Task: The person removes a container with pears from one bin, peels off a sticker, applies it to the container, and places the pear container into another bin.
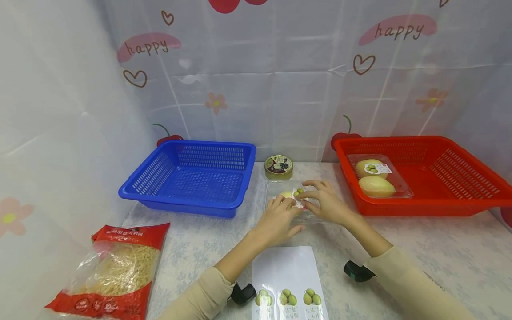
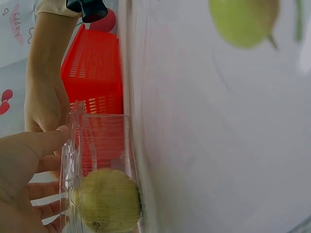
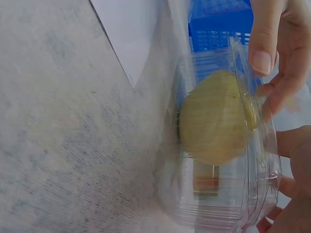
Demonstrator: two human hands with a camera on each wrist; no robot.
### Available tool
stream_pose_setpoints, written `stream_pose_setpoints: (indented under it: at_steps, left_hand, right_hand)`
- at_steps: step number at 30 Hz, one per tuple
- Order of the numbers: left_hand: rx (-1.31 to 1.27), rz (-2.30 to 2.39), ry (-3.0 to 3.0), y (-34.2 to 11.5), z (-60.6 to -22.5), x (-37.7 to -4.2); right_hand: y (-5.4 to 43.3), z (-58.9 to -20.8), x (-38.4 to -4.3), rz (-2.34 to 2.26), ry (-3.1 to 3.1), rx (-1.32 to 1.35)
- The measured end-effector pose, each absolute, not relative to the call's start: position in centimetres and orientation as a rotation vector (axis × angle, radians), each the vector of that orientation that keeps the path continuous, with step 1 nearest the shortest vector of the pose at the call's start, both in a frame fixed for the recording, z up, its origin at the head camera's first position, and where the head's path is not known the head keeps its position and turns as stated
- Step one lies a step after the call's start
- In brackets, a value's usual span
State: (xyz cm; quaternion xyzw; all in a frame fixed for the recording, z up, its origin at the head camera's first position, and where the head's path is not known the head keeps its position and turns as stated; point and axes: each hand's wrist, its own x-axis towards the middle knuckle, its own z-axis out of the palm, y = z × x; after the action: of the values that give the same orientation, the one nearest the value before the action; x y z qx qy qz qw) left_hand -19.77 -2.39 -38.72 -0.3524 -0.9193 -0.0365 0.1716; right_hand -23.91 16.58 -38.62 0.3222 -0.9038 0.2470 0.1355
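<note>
A clear plastic box with a pale yellow fruit inside lies in front of me, its lid down. On the lid is a white label printed with green fruits. My left hand rests on the near left of the lid, fingertips at the label's edge. From the other side my right hand touches the label with its fingertips. In the right wrist view the fruit shows through the ribbed side wall. Fingers cover part of the label.
A blue basket stands left, a red basket right with a labelled fruit box in it. Behind the box is a round tin. A white label sheet lies nearest me, a pasta bag at left.
</note>
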Motion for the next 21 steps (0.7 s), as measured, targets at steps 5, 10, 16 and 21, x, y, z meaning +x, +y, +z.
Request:
stream_pose_setpoints:
  at_steps: [5, 10, 16, 21]
  left_hand:
    - [-0.984, -0.07, -2.599, -2.4, -38.8, -19.7]
    - [-0.967, -0.05, -2.593, -2.3, -38.9, -19.7]
    - [-0.97, -0.083, -2.603, -2.2, -38.9, -19.8]
    - [-0.98, -0.111, -2.605, -2.3, -39.0, -19.9]
  right_hand:
    - [16.7, -38.5, -24.2, 0.661, -2.691, 0.972]
    - [16.8, -38.5, -24.7, 0.674, -2.746, 0.97]
    - [17.4, -38.7, -25.4, 0.724, -2.796, 0.899]
    - [17.8, -38.8, -25.5, 0.717, -2.784, 0.88]
